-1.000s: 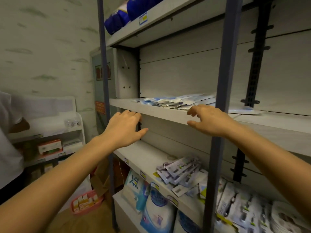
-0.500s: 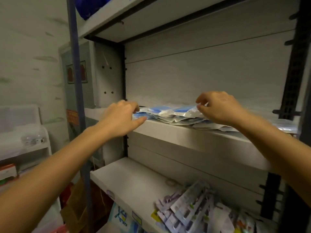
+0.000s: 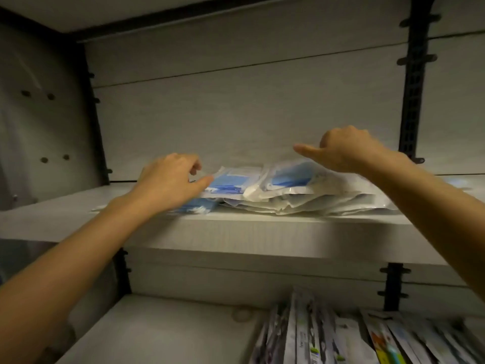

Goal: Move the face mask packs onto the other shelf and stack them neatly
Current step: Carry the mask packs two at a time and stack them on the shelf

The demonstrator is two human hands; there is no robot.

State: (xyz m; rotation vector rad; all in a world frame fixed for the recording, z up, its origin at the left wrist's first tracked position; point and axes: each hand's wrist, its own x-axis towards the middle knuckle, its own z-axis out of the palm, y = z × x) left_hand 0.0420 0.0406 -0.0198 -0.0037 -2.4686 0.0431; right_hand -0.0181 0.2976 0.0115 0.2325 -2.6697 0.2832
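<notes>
On the upper shelf, one pile of face mask packs, two lying topmost; the left hand pinches its edge, the right hand curls over it, grip unclear.

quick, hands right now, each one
Left hand: fingers curled at the mask packs, grip cannot be told.
Right hand: over the packs, fingers hidden, cannot be told.

Bare forearms, bare left grip, right grip
</notes>
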